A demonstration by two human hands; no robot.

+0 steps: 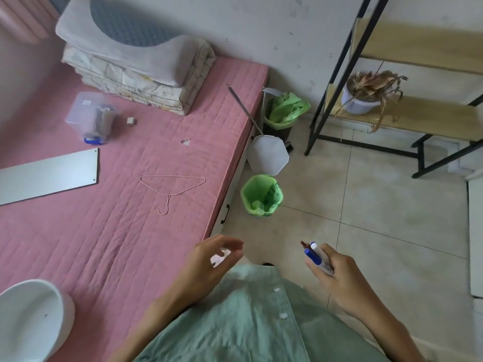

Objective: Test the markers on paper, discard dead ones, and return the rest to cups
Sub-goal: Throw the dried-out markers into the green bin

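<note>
Down at the frame's lower middle, the right hand (337, 273) grips a blue-capped marker (317, 257) with a white barrel, fingers curled round it; a second, brownish tip (304, 244) pokes out just beside the blue cap, too small to tell what it belongs to. The left hand (209, 259) hovers apart from it, fingers loosely bent and blurred, holding nothing I can make out. Both hang over a green buttoned shirt (251, 317) of soft, creased cloth.

On the left spreads a bed (109, 244) under a pink quilted cover stitched in parallel ribs; its straight edge runs diagonally down toward the left hand. On it lie a thin pink wire hanger (171, 190), a flat white board (49, 175) with small corner holes, a clear plastic box (90, 116) and a stack of folded bedding (141, 74) topped by a grey pillow (125, 37). A round white basin (34, 320) juts in at the lower left.

Just beside the bed edge stands a small bin (262, 195) lined with crinkled green plastic, its mouth open; behind it an octagonal white lid (268, 155) and a second lined bin (283, 111). Pale glossy tiles (379, 218) give open floor to the right, bounded by a black metal shelf frame (337, 82) bearing a pot (362, 99) of dried leaves.
</note>
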